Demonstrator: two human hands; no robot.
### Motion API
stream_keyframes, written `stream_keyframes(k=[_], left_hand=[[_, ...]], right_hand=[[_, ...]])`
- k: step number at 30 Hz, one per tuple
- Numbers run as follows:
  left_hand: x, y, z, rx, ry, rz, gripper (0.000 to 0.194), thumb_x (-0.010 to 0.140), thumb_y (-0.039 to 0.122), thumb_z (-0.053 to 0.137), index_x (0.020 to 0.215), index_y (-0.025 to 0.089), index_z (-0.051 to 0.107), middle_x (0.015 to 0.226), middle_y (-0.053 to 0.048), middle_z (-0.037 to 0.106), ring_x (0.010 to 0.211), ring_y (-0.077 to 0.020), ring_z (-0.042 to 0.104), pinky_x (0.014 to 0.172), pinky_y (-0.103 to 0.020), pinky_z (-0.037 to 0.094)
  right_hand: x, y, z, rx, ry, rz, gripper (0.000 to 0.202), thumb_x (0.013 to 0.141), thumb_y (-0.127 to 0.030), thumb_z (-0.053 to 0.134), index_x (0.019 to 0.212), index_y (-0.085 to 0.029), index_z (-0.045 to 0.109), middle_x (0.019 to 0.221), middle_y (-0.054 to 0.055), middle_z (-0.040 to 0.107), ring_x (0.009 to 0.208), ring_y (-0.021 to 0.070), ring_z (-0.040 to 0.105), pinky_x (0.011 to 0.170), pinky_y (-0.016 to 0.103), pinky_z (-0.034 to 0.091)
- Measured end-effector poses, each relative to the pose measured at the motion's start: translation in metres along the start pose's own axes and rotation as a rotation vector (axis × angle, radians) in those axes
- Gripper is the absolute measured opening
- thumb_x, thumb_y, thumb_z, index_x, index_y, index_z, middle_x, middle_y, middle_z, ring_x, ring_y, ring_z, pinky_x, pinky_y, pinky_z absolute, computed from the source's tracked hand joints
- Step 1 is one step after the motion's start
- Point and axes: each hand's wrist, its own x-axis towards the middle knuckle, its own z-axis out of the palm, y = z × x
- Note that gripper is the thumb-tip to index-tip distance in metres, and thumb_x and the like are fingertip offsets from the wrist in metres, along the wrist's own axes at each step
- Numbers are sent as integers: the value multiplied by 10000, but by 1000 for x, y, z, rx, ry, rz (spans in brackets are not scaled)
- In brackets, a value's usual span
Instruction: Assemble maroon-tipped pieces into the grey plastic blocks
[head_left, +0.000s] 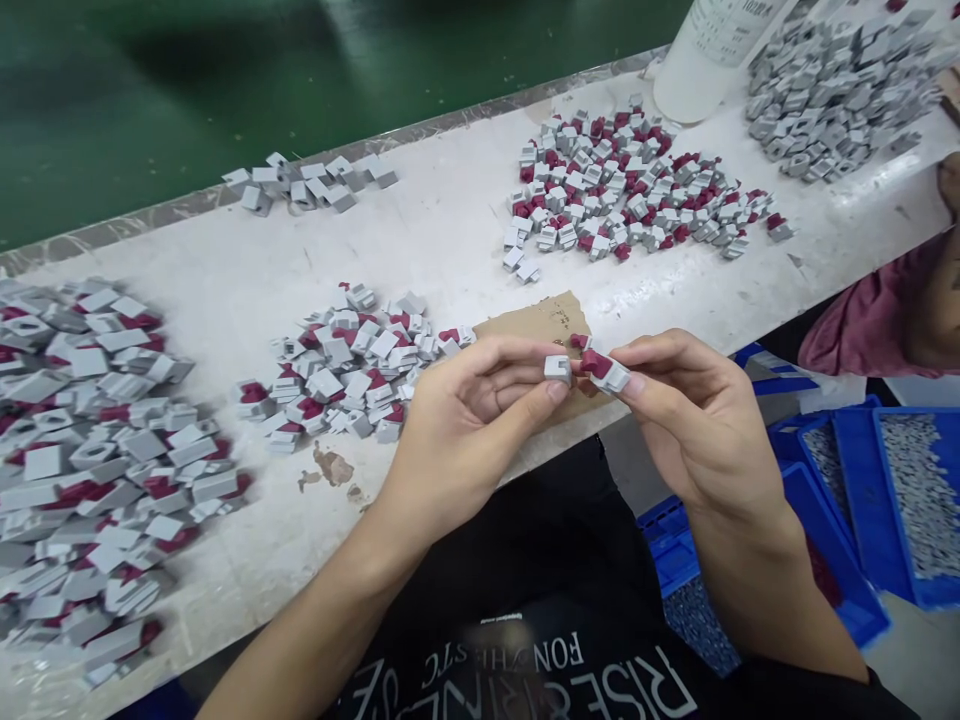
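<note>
Between its thumb and fingers, my left hand [480,420] pinches a small light grey part [556,368]. Just to the right, my right hand [690,410] grips a grey and dark red piece [606,370] by its grey end, the red side facing the left hand. The two held items are very close together; whether they touch cannot be told. Both hands are over the near edge of the white table [217,260], above a piece of brown cardboard [532,320]. A heap of grey and red pieces [352,360] lies left of my left hand.
More grey and red pieces lie in a large pile [97,470] at the left and another [630,185] at the back. Grey parts [840,95] are heaped beside a white bottle [705,60]. Blue bins [855,500] stand below right, near another person's arm [930,290].
</note>
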Motion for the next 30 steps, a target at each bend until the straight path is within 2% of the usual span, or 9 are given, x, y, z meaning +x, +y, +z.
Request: stream_keyframes(k=[4, 11, 17, 21, 25, 28, 30], left_hand=[[-1, 2, -1, 62, 15, 7, 199, 949, 241, 984, 1115, 219, 876, 1110, -47, 915, 1042, -222, 900, 960, -318, 762], [-2, 4, -2, 124, 8, -77, 160, 977, 247, 932, 1128, 237, 877, 1144, -58, 916, 1098, -271, 896, 1051, -442, 762], [-3, 8, -10, 208, -81, -34, 112, 983, 175, 905, 1075, 234, 882, 1104, -46, 914, 1054, -243, 896, 989, -371, 762], [-1, 13, -17, 320, -120, 3, 107, 1020, 200, 876, 1116, 248, 869, 1123, -43, 908, 1069, -237, 891, 970, -352, 755], [4, 20, -23, 421, -140, 66, 129, 1048, 207, 834, 1161, 261, 865, 1154, -45, 894, 1078, -223, 875, 991, -342, 731], [14, 30, -30, 528, -183, 104, 107, 1053, 246, 803, 1140, 280, 854, 1098, -43, 883, 1013, -238, 858, 907, -348, 711], [24, 37, -39, 698, -173, 132, 103, 1052, 296, 776, 1125, 296, 849, 1069, -50, 874, 969, -263, 828, 812, -365, 671]], right_hand=[[0, 1, -1, -24, -28, -20, 134, 978, -219, 938, 1057, -325, 920, 1080, -7, 906, 1038, 185, 884, 964, 293, 728], [-1, -2, 0, -119, -43, -27, 140, 974, -201, 930, 1045, -322, 924, 1050, 11, 904, 999, 221, 887, 942, 365, 761], [3, -7, 1, -145, -187, -16, 185, 990, -145, 903, 1067, -308, 946, 1041, 21, 903, 1018, 198, 878, 933, 308, 739], [7, -4, 2, -110, -222, 10, 146, 999, -186, 921, 1078, -306, 947, 1054, 19, 908, 1025, 188, 875, 960, 308, 730], [10, -4, 7, -125, -222, -34, 162, 1015, -178, 895, 1102, -306, 941, 1090, 21, 901, 1062, 189, 865, 969, 313, 716], [20, -9, 10, -213, -267, -44, 120, 1032, -253, 882, 1133, -296, 930, 1089, 34, 898, 1030, 217, 859, 924, 359, 723], [37, -11, 8, -339, -255, -98, 132, 1024, -311, 885, 1150, -286, 918, 1086, 42, 895, 974, 230, 848, 875, 384, 723]])
